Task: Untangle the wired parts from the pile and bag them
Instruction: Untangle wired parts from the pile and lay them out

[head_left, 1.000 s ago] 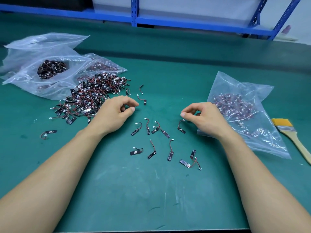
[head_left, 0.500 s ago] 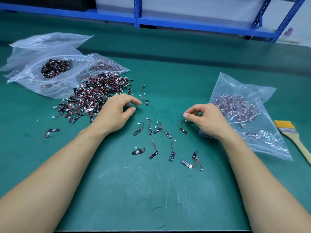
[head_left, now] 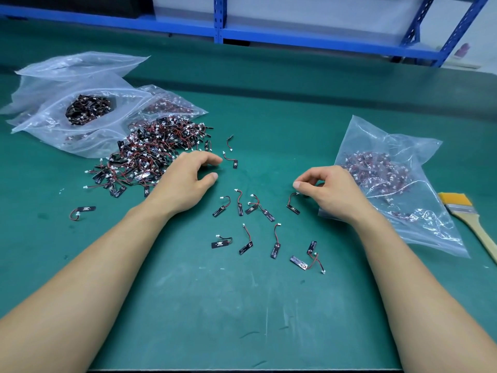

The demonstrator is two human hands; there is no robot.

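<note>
Where the pile [head_left: 150, 154] lies in the upper left of the frame, your left hand [head_left: 185, 181] rests at its right edge, fingers loosely curled and holding nothing. Loose parts [head_left: 246, 247] scatter across the centre. Your right hand [head_left: 333, 192] curls over one part [head_left: 293, 204]; whether it pinches it cannot be told. One bag [head_left: 390, 135] lies at right, a brush [head_left: 473, 224] beyond it, and more bags [head_left: 80, 65] lie at upper left.

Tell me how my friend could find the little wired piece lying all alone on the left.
Start at the big tangled pile of wired parts beside the clear bags, far left. Nearer than the pile, left of the left forearm, lies one black strip with a curled red wire. Unlike the rest, it lies alone, touching nothing.
</note>
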